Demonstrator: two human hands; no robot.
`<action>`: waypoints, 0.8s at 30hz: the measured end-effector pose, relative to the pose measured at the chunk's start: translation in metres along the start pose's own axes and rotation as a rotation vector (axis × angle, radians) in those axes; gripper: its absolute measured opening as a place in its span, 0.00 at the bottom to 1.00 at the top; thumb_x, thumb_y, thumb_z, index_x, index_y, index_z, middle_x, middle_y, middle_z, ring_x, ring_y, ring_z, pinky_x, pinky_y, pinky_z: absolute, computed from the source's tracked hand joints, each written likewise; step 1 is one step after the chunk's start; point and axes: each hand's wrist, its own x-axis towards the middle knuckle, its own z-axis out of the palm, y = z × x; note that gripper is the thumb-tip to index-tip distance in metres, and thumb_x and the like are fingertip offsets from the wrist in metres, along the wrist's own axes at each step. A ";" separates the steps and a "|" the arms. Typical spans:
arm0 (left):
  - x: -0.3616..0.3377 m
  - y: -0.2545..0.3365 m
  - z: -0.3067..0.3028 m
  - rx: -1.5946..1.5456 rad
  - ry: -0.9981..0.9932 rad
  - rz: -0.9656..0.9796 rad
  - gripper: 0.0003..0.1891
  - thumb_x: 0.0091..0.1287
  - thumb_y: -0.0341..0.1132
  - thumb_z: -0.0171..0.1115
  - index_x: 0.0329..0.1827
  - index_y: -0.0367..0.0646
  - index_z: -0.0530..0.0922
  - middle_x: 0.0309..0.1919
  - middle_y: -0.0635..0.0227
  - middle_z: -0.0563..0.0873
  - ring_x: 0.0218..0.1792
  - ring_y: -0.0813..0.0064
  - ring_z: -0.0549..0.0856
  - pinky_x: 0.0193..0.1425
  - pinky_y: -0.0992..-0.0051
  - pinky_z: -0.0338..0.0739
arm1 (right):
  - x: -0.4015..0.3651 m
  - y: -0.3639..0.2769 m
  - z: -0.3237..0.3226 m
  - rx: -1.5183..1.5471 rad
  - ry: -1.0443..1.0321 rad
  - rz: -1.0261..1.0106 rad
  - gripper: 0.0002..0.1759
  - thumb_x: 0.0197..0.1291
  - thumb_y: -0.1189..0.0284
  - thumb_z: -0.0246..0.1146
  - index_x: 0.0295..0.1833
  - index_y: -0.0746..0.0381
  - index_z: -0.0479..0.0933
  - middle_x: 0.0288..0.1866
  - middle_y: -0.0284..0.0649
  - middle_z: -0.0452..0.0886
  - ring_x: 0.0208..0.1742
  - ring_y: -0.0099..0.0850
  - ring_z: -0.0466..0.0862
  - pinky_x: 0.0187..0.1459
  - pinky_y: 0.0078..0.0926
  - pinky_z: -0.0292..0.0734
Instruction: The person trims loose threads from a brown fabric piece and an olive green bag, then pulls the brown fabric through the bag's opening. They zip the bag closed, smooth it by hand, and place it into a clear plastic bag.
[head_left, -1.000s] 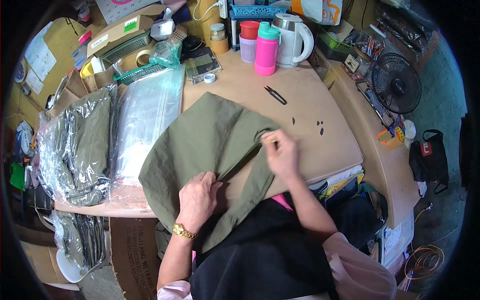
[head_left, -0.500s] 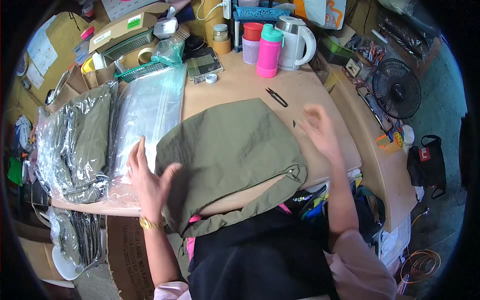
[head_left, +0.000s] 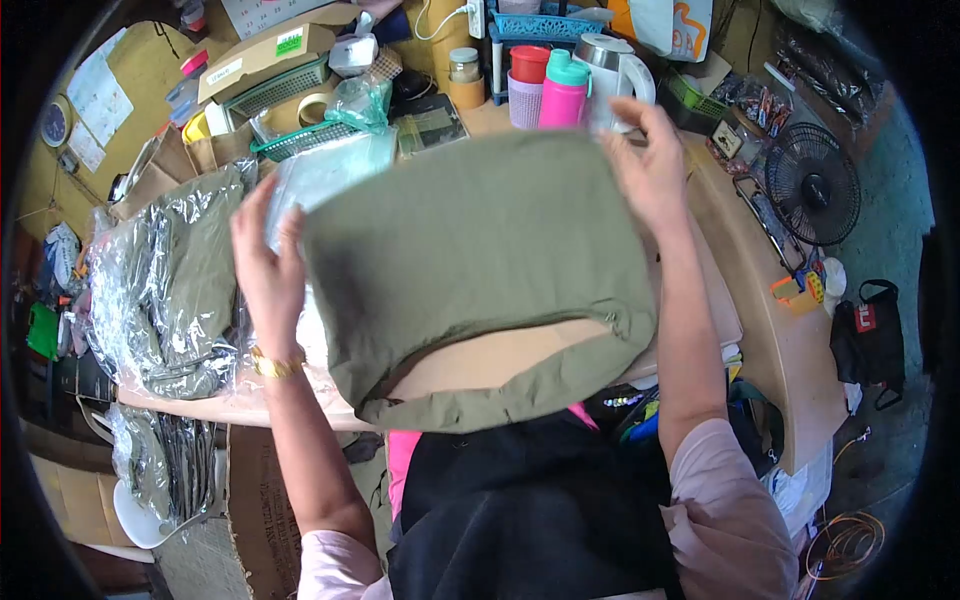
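An olive-green fabric bag (head_left: 490, 230) with a wide shoulder strap spans the middle of the head view, its strap toward me and its upper part slightly blurred. My right hand (head_left: 652, 178) is closed at its upper right corner, thumb and fingers pinching the edge. My left hand (head_left: 266, 275), with a gold-coloured bracelet at the wrist, is beside the bag's left edge. Its thumb and fingers are apart, with clear plastic showing in the gap between them.
Olive items in clear plastic (head_left: 190, 280) lie at left, near clear plastic bags (head_left: 340, 165). A pink bottle (head_left: 563, 95) and an electric kettle (head_left: 600, 70) stand behind the olive bag. A black fan (head_left: 812, 185) sits at right.
The bag has moved up and away from me, now covering the spot where the thread snips lay. My right hand has come onto its upper right corner; my left hand has moved up along its side.
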 end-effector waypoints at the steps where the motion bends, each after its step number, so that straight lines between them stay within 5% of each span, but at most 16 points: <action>1: -0.011 0.009 0.005 -0.057 -0.118 0.032 0.19 0.73 0.34 0.62 0.65 0.41 0.78 0.61 0.51 0.81 0.64 0.55 0.79 0.70 0.62 0.70 | -0.010 -0.003 0.008 -0.046 0.023 -0.081 0.13 0.66 0.74 0.67 0.55 0.64 0.81 0.49 0.42 0.86 0.53 0.28 0.84 0.57 0.29 0.77; 3: -0.049 0.044 0.020 -0.104 -0.456 0.031 0.22 0.74 0.37 0.60 0.69 0.41 0.74 0.68 0.51 0.77 0.71 0.49 0.73 0.76 0.55 0.64 | -0.054 -0.011 0.026 0.072 -0.415 0.177 0.24 0.68 0.61 0.66 0.64 0.62 0.76 0.61 0.49 0.81 0.64 0.40 0.80 0.66 0.39 0.72; 5: -0.090 0.046 0.035 0.191 -0.749 0.054 0.32 0.77 0.55 0.51 0.78 0.46 0.65 0.76 0.53 0.67 0.79 0.52 0.62 0.80 0.39 0.49 | -0.095 -0.009 0.038 -0.376 -0.773 -0.110 0.43 0.62 0.45 0.67 0.75 0.58 0.66 0.76 0.52 0.67 0.78 0.47 0.65 0.77 0.51 0.57; 6: -0.113 0.028 0.043 0.331 -0.853 0.037 0.33 0.77 0.58 0.47 0.79 0.48 0.63 0.78 0.58 0.66 0.80 0.52 0.60 0.81 0.39 0.45 | -0.114 0.004 0.041 -0.374 -0.779 -0.109 0.43 0.62 0.45 0.67 0.75 0.58 0.66 0.76 0.52 0.67 0.78 0.47 0.65 0.77 0.51 0.57; 9: -0.148 -0.014 0.045 0.446 -0.833 0.095 0.35 0.77 0.59 0.45 0.81 0.49 0.61 0.80 0.68 0.63 0.81 0.55 0.57 0.81 0.40 0.41 | -0.143 0.033 0.037 -0.504 -1.103 -0.115 0.66 0.46 0.30 0.69 0.84 0.52 0.51 0.86 0.50 0.46 0.86 0.49 0.42 0.83 0.55 0.34; 12: -0.143 -0.022 0.043 0.431 -0.833 0.095 0.34 0.78 0.57 0.45 0.81 0.49 0.60 0.81 0.67 0.63 0.82 0.55 0.55 0.81 0.39 0.41 | -0.139 0.033 0.036 -0.508 -1.106 -0.185 0.66 0.46 0.30 0.68 0.84 0.52 0.50 0.86 0.50 0.47 0.86 0.49 0.44 0.82 0.56 0.36; 16: -0.121 -0.009 0.020 0.129 -0.920 -0.098 0.28 0.77 0.56 0.48 0.72 0.50 0.75 0.77 0.59 0.69 0.80 0.54 0.60 0.81 0.41 0.44 | -0.129 0.039 0.031 -0.179 -0.928 -0.028 0.45 0.50 0.47 0.76 0.71 0.58 0.72 0.81 0.51 0.59 0.83 0.49 0.56 0.81 0.50 0.47; 17: -0.118 -0.004 0.004 -0.103 -0.844 -0.059 0.22 0.73 0.52 0.59 0.63 0.50 0.82 0.68 0.57 0.78 0.72 0.52 0.72 0.77 0.48 0.57 | -0.131 0.033 0.024 0.117 -0.749 0.093 0.32 0.49 0.57 0.79 0.57 0.61 0.80 0.70 0.49 0.73 0.73 0.46 0.71 0.74 0.44 0.61; 20: -0.105 0.045 -0.049 -0.154 -1.085 -0.023 0.19 0.65 0.44 0.71 0.57 0.48 0.84 0.55 0.62 0.83 0.58 0.58 0.80 0.65 0.57 0.68 | -0.121 -0.024 -0.023 0.020 -1.024 0.010 0.25 0.49 0.60 0.79 0.49 0.60 0.80 0.57 0.42 0.79 0.62 0.42 0.77 0.64 0.40 0.67; 24: -0.148 0.009 -0.039 -0.011 -0.906 0.126 0.13 0.58 0.37 0.76 0.43 0.44 0.86 0.37 0.67 0.84 0.43 0.64 0.80 0.56 0.62 0.69 | -0.160 -0.008 -0.013 -0.127 -0.949 -0.108 0.10 0.56 0.69 0.72 0.39 0.61 0.80 0.38 0.41 0.82 0.49 0.42 0.80 0.54 0.38 0.70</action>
